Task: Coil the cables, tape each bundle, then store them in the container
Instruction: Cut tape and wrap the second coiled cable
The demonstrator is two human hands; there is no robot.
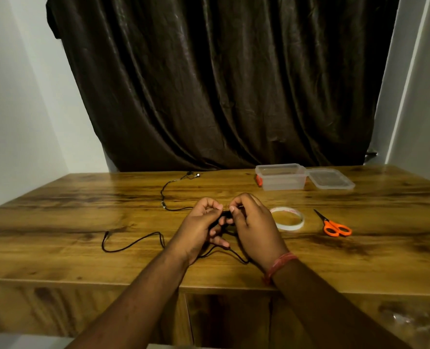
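Wooden table [57,222]: both hands, left [200,224], right [253,222], curled, pinching black cable [133,241].

This looks like a room in a home. A dark brown curtain [221,84] hangs in folds between plain white walls [20,96]. In front of it stands a wooden worktop [83,222] with a glossy grain, carrying small household things: a tape roll [288,219] and orange-handled scissors [334,226].
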